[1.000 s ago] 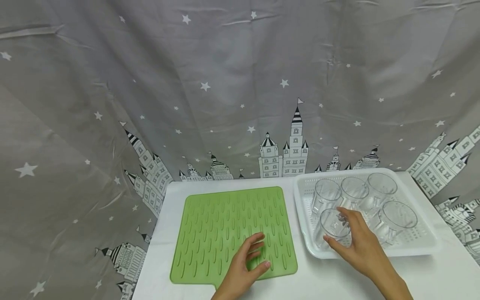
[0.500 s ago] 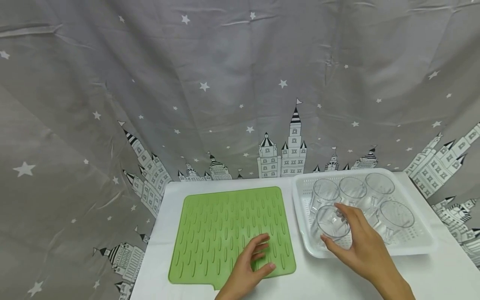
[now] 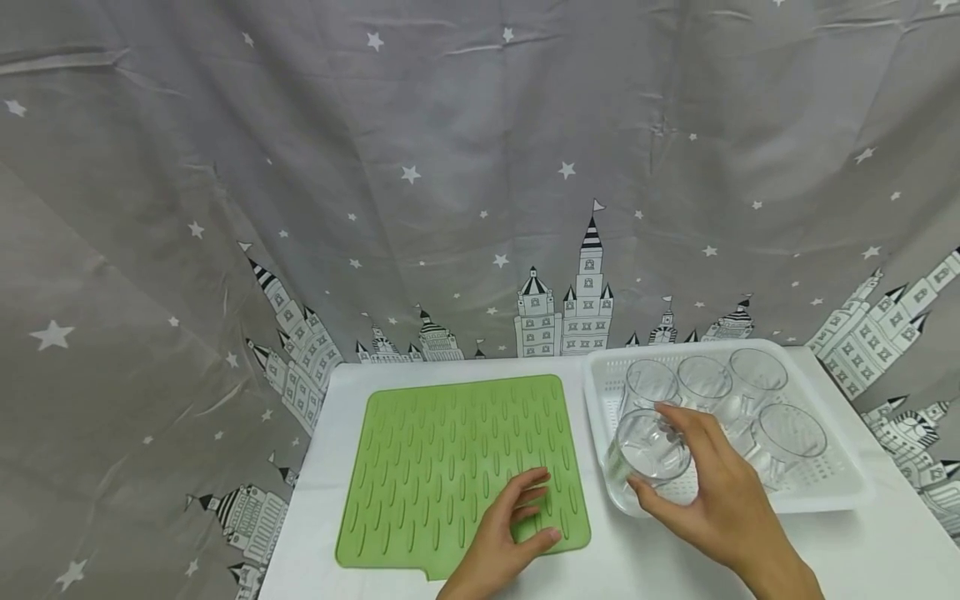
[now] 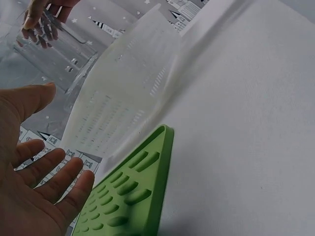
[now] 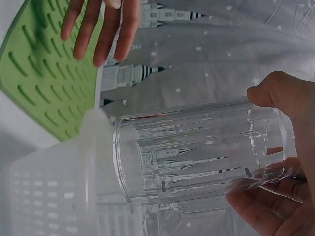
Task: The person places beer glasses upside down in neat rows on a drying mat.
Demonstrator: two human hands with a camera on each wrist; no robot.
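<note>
In the head view, my right hand (image 3: 712, 492) grips a clear drinking glass (image 3: 651, 454) near its rim, thumb on one side and fingers on the other. The right wrist view has this glass (image 5: 197, 152) up at the level of the basket's rim, its base end close to that rim. My left hand (image 3: 510, 533) hovers over the near right part of a green ridged mat (image 3: 450, 467), fingers spread and loosely bent, holding nothing. The left wrist view also has this hand (image 4: 44, 187) with its palm bare.
A white perforated basket (image 3: 847, 483) stands on the white table (image 3: 622, 567), right of the mat. Several more clear glasses (image 3: 791, 433) stand upright in it, beyond and beside my right hand. Behind the table hangs a grey curtain (image 3: 450, 217) with printed castles and stars.
The right hand has raised the glass a little out of its spot and shifted it left, toward the basket's left wall. My left hand has drifted slightly right over the mat.
</note>
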